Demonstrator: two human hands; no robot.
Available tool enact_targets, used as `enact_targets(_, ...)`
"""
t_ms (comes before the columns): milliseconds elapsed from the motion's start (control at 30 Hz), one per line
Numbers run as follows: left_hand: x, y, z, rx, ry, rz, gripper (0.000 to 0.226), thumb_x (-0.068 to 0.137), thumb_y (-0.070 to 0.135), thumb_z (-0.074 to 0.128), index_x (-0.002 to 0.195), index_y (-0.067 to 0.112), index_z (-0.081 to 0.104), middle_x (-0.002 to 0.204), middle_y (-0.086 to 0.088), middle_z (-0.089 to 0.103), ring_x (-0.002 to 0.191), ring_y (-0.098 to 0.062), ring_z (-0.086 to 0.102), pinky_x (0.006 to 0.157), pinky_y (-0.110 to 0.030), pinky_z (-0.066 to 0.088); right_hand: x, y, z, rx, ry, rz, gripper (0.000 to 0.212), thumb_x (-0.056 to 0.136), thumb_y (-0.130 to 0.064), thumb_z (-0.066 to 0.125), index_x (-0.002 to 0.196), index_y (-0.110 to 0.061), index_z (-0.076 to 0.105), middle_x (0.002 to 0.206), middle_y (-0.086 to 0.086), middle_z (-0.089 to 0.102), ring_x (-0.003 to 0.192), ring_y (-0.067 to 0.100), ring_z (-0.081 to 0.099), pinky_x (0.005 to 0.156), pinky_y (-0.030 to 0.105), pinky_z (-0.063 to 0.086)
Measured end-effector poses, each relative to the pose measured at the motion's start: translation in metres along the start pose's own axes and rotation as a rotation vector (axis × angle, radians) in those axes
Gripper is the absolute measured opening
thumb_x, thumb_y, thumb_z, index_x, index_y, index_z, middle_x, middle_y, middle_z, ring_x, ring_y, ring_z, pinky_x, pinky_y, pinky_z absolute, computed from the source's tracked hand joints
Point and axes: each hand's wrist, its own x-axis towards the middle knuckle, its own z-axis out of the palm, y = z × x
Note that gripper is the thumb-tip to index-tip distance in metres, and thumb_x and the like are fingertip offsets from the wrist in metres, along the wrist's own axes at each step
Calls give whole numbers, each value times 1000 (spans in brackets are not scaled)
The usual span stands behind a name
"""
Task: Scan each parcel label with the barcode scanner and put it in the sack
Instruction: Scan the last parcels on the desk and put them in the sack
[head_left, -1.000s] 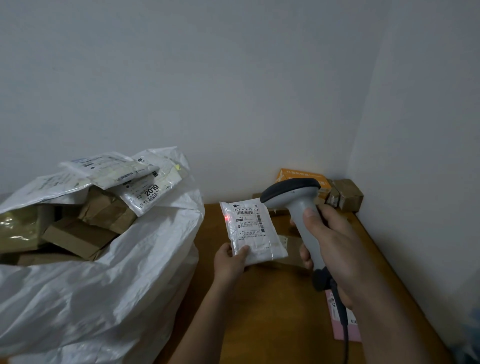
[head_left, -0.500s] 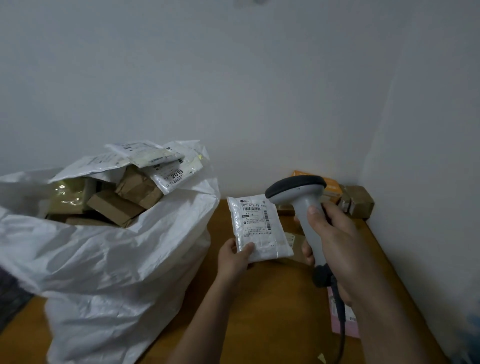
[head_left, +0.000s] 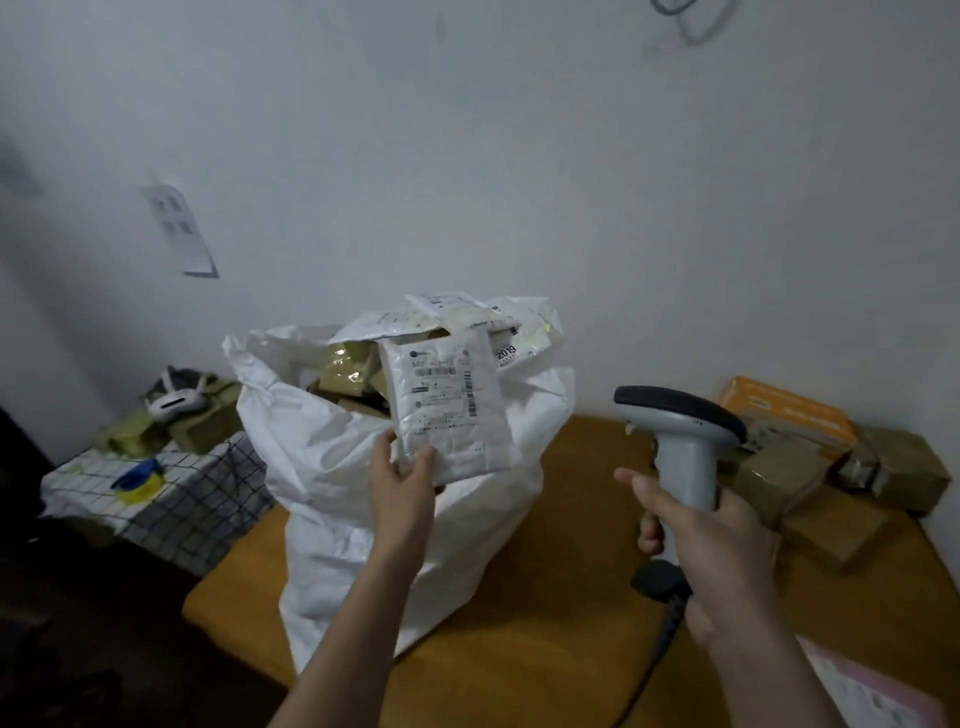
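Head view: nearest, at the lower right corner, a pink-edged flat parcel (head_left: 878, 696) lies on the orange-brown table (head_left: 545, 623). The right hand (head_left: 711, 545) is wrapped round the grey handle of the barcode scanner (head_left: 680, 441), thumb sticking out to the left; the scanner's dark head points left and its black cable (head_left: 660, 639) drops from the handle's base towards the near edge. To its left, the left hand (head_left: 402, 488) pinches the lower left corner of a white padded parcel (head_left: 449, 405), thumb on the printed label side, holding it upright in front of the mouth of the white sack (head_left: 337, 467). The two hands are well apart. The sack stands on the table's left part, stuffed to the brim with brown boxes and white mailers, one showing "2019". Right of the scanner and farther back, brown cardboard boxes (head_left: 831, 514) sit in a cluster at the table's right side, with an orange box (head_left: 784, 410) behind them against the wall. Off the table at far left, a lower surface under a checked cloth (head_left: 182, 499) carries greenish packets, something blue and yellow, and a white device with antennae (head_left: 174, 397). The plain pale wall (head_left: 519, 182) behind bears a sheet of paper (head_left: 179, 228) at left and a blurred cable at top right.
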Motion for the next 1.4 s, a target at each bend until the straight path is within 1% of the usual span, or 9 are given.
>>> enact_targets(200, 68, 33, -31, -167, 290, 81, 44, 97, 11, 49, 135, 21, 30, 124, -10, 55, 93, -30, 67, 60, -25, 54, 8, 2, 45, -39, 3, -73, 14, 86, -20, 71, 95, -9, 71, 65, 9, 53, 53, 18, 49, 46, 28, 43)
enact_targets(300, 100, 42, -39, -189, 290, 129, 51, 96, 16, 50, 138, 31, 26, 129, -6, 50, 110, -27, 61, 87, -39, 56, 26, 4, 74, 29, 94, -120, 24, 85, -21, 72, 101, -5, 65, 64, 8, 54, 53, 17, 50, 50, 31, 44)
enact_targets(367, 122, 50, -44, -182, 239, 170, 47, 96, 16, 50, 136, 30, 29, 131, -3, 48, 114, -22, 57, 94, -33, 53, 46, 4, 95, 103, 173, -151, 27, 86, -21, 72, 105, -4, 64, 69, 8, 57, 54, 16, 52, 52, 30, 44)
enact_targets(433, 145, 59, -48, -173, 155, 191, 44, 96, 13, 49, 135, 26, 33, 129, -4, 49, 108, -19, 57, 72, -15, 53, 71, 4, 113, 170, 240, -182, 28, 87, -21, 71, 110, -5, 65, 82, 8, 65, 62, 14, 58, 55, 28, 48)
enact_targets(500, 169, 66, -52, -137, 36, 157, 41, 95, 13, 51, 131, 25, 38, 123, -7, 56, 102, -24, 62, 62, -18, 51, 98, 3, 129, 237, 294, -199, 32, 88, -19, 70, 118, -10, 64, 100, 4, 70, 81, 14, 66, 69, 32, 55)
enact_targets(633, 212, 65, -54, 240, -141, 129, 33, 92, 29, 58, 124, 24, 51, 120, -9, 56, 96, -21, 62, 73, -29, 49, 146, 8, 143, 188, 335, -166, 48, 89, -16, 67, 135, -17, 50, 109, 3, 61, 102, 25, 60, 84, 40, 52)
enact_targets(733, 230, 57, -47, 606, -124, 251, 58, 77, 62, 51, 130, 37, 48, 121, -2, 31, 122, -28, 41, 107, -45, 37, 169, 19, 147, 145, 275, -121, 50, 88, -12, 68, 134, -22, 50, 118, 6, 62, 108, 29, 60, 97, 49, 50)
enact_targets(1000, 217, 40, 21, 1153, -346, 664, 80, 69, 92, 25, 142, 66, 3, 156, 14, -29, 146, -35, -22, 111, -70, -6, 188, 32, 154, 39, 220, -78, 51, 79, -4, 76, 120, -21, 50, 101, 5, 62, 92, 24, 61, 83, 42, 52)
enact_targets(1400, 230, 21, 58, 1353, -701, 494, 73, 72, 90, 39, 138, 68, 19, 161, 20, -11, 147, -41, -16, 102, -78, -9, 187, -29, 166, -124, 134, -443, 60, 83, -15, 75, 133, -26, 45, 110, -8, 57, 95, 10, 58, 71, 25, 51)
